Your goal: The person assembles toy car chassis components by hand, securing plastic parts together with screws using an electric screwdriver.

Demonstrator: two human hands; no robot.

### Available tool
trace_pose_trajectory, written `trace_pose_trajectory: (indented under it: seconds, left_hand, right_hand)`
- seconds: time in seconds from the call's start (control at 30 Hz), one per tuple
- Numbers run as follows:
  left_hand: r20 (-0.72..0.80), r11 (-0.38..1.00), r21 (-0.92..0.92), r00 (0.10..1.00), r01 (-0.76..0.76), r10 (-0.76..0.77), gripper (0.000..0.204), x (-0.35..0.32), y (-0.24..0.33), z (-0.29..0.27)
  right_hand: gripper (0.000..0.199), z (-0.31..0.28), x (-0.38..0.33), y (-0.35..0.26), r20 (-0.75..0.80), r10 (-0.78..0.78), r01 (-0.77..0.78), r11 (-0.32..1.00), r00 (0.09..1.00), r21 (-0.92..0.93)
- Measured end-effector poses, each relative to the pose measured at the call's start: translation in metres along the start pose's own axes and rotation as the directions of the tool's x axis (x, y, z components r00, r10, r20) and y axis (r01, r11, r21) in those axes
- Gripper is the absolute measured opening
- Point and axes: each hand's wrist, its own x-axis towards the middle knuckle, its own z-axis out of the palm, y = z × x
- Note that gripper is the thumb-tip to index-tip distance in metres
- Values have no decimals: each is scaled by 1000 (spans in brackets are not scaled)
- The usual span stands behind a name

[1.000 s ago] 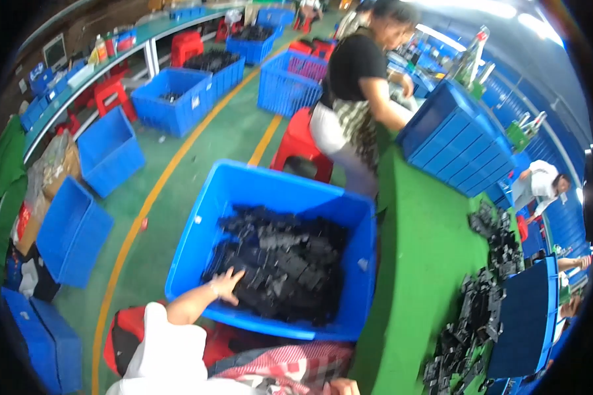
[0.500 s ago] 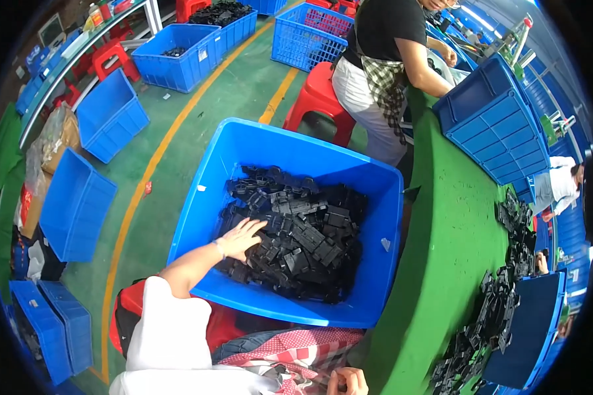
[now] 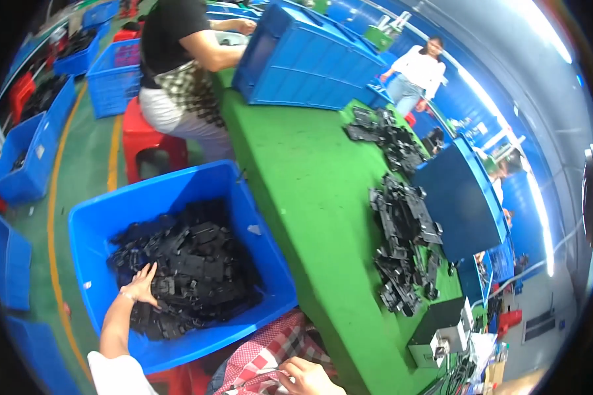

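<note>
My left hand (image 3: 140, 288) reaches into a large blue plastic bin (image 3: 85, 230), its fingers spread over a heap of black moulded plastic parts (image 3: 194, 263). It touches the heap at the near left side and has closed on nothing. My right hand (image 3: 308, 376) is low over my lap, in front of a red and white checked apron (image 3: 260, 362). Its fingers are curled together; what they hold, if anything, is hidden. Beside the bin stands a green-topped table (image 3: 310, 191), with more black parts (image 3: 402, 230) piled along its far side.
A tilted blue crate (image 3: 303, 66) rests on the table's far end, near a seated co-worker (image 3: 178, 72) on a red stool (image 3: 138, 131). Behind the parts stands another blue crate (image 3: 458, 197). A small metal box (image 3: 438, 336) with cables sits at the table's near right. Blue bins line the left floor.
The view has swung to the right, bringing more of the table into sight. My left hand stays spread on the heap in the bin. More of my right hand shows over my lap.
</note>
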Motion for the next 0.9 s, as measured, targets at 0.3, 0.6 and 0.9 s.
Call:
trace_pose_trajectory:
  seconds: [0.3,0.6,0.9]
  left_hand:
    - [142,998,53,989,33,-41,144,10,3,-25]
    - [144,999,38,989,-25,19,148,20,-14,-26]
    - [88,993,-64,991,-100,105,138,15,-11,-29]
  right_hand:
    - [17,-9,-7,7,74,-170,183,955,983,-234]
    - [16,-4,-2,10,129,-146,183,920,981,-347]
    - [16,16,-4,-4,206,-88,165,906,975,-390]
